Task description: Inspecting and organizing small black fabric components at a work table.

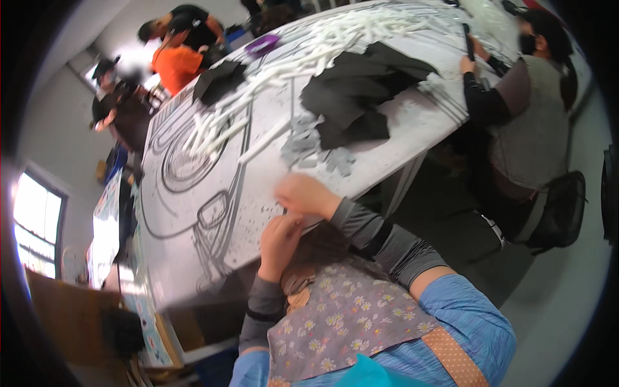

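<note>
My left hand [280, 242] and my right hand [305, 195] meet close together over the near edge of the white table [187, 248]. The fingers of both are closed, and whatever lies between them is too small or too blurred to make out. Just beyond my right hand lies a loose heap of small grey pieces [302, 142]. A pile of black fabric sheets [351, 90] lies behind those pieces. To the left of the sheets, white foam-like tubes [216, 132] are scattered, one of them pointing toward my hands.
More white tubes [361, 26] and a purple bowl [262, 46] sit farther back, near a smaller black pile [220, 82]. A seated person [525, 109] works at the right, by a black chair [558, 213]. Others, one in orange [175, 68], stand at the far left.
</note>
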A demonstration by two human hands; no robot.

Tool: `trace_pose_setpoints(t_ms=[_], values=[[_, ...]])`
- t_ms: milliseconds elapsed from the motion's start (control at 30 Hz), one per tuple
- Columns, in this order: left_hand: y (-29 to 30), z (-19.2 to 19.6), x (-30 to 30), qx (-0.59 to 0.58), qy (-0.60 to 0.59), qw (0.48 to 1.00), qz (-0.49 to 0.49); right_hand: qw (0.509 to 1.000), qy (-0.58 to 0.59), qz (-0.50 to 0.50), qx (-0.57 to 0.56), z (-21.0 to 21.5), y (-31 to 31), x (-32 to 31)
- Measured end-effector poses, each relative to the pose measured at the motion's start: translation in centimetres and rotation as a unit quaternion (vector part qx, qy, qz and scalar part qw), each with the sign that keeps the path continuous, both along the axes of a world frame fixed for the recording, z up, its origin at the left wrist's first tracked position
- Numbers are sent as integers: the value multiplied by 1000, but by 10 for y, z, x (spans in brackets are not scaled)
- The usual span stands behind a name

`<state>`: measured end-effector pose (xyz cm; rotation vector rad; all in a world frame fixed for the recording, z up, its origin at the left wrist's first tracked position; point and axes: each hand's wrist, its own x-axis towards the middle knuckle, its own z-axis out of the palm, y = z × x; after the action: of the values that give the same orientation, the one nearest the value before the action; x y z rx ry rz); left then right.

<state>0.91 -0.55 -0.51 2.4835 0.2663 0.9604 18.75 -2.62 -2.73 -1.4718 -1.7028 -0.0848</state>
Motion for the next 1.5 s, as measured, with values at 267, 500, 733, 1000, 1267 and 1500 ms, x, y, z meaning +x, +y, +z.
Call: trace_pose_setpoints(t_ms=[267,500,733,1000,1267,1500], values=[[5,-4,-1,15,16,1000,8,1000,7,27,6,6,0,2],[6,-3,-1,-2,-38,999,15,999,10,30,0,10,-4,-4],[5,-4,-3,7,-46,998,42,999,4,35,-13,15,-7,-7],[8,-10,-2,12,-45,999,24,999,22,39,-26,15,-10,-3],[46,0,-18,-588,-246,771,-4,998,22,36,-46,12,-8,0],[43,-4,-22,-516,-189,836,-7,997,8,44,-68,14,-10,-2]])
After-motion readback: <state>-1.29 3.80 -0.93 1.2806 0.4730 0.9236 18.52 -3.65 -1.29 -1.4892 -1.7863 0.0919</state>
